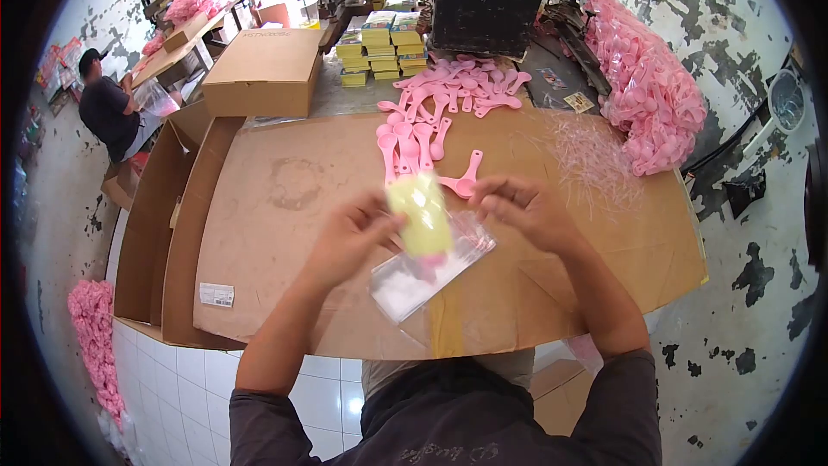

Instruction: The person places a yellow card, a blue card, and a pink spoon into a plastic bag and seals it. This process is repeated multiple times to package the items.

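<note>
My left hand [360, 229] pinches the edge of a clear plastic packet with a yellow card [421, 217], blurred and held up over the table. A bit of pink shows at the packet's lower end. To its right, my right hand [528, 211] is raised with thumb and fingers drawn together; what they hold, if anything, I cannot make out. Close to those fingertips lies a pink measuring spoon [467, 184]. Beneath the packet, a stack of clear plastic bags [405, 286] rests on the cardboard. Several more pink spoons [405, 145] lie beyond my hands.
Cardboard [285, 250] covers the table. At the left stand an open carton [142, 250] and a closed box [259, 73]. Stacks of yellow cards [379, 34] and a black box [487, 0] stand behind. Plastic strips [595, 160] and bagged pink spoons [651, 86] lie right. Another person [110, 108] sits left.
</note>
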### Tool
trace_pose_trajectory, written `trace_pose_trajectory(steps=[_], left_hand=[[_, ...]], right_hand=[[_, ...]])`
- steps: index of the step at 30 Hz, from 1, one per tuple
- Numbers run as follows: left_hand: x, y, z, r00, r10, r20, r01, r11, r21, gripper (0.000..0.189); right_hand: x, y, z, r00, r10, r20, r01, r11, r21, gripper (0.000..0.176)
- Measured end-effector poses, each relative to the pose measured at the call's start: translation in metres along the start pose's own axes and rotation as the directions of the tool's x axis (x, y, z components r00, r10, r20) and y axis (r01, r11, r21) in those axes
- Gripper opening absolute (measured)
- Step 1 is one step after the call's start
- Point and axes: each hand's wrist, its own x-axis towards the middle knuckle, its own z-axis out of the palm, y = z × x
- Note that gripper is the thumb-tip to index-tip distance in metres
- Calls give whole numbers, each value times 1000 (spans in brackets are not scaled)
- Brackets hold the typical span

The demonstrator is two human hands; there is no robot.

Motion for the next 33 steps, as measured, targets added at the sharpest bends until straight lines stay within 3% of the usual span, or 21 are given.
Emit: trace_pose_trajectory(steps=[1, 2, 3, 5, 7, 8, 9, 11, 13, 16, 19, 22, 25, 28, 29, 31, 33], left_hand=[[0, 3, -16, 993, 63, -103, -66, 997, -31, 33], [0, 6, -28, 916, 241, -321, -280, 957, -79, 32], [1, 11, -40, 760, 378, -528, -486, 871, -76, 32], [1, 44, -46, 509, 376, -774, -681, 726, -95, 44], [6, 34, -50, 587, 373, -719, -640, 757, -130, 48], [8, 24, -52, 623, 366, -692, -617, 773, -146, 50], [9, 13, -48, 727, 327, -604, -481, 870, -109, 45], [18, -19, -27, 857, 378, -349, -291, 916, 277, 38], [17, -23, 11, 936, 310, -165, -161, 796, 583, 32], [19, -37, 35, 919, 386, 82, -268, 457, 848, 29], [25, -46, 36, 884, 454, 116, -314, 390, 865, 24], [25, -47, 35, 978, 200, -51, -119, 748, 652, 21], [21, -33, 42, 979, 167, -114, -78, 830, 552, 17], [24, -44, 38, 964, 251, -90, -150, 791, 594, 17], [23, -43, 37, 968, 240, -68, -149, 775, 615, 16], [21, -37, 36, 976, 215, -24, -147, 741, 655, 16], [20, -43, 37, 972, 228, -62, -156, 817, 555, 15]], right_hand=[[0, -12, -13, 983, 155, -101, -174, 958, -227, 29], [1, -12, -28, 988, 56, -142, -109, 910, -400, 29], [2, -7, -44, 985, -50, -165, -52, 825, -563, 30], [-3, 7, -72, 970, -193, -149, 11, 645, -764, 31], [-6, 22, -95, 961, -259, -98, 49, 508, -860, 32], [-8, 29, -102, 970, -232, -79, 53, 514, -856, 32], [-11, 35, -105, 977, -203, -60, 56, 522, -851, 32], [-14, 43, -105, 984, -169, -54, 51, 557, -829, 30], [-14, 50, -102, 983, -160, -84, 32, 612, -790, 27], [-14, 50, -99, 971, -194, -140, 14, 632, -775, 20], [-15, 48, -95, 961, -206, -183, -4, 656, -755, 16], [-18, 44, -82, 945, -147, -293, -62, 799, -599, 17], [-14, 39, -53, 913, -134, -385, 70, 982, -175, 18], [-11, 32, -27, 962, -84, -260, 79, 996, -32, 15], [-7, 27, -24, 979, -158, -126, 121, 958, -258, 14], [2, 18, -23, 964, -198, 176, 265, 729, -631, 14], [6, 19, -20, 970, -111, 214, 232, 676, -700, 15]])
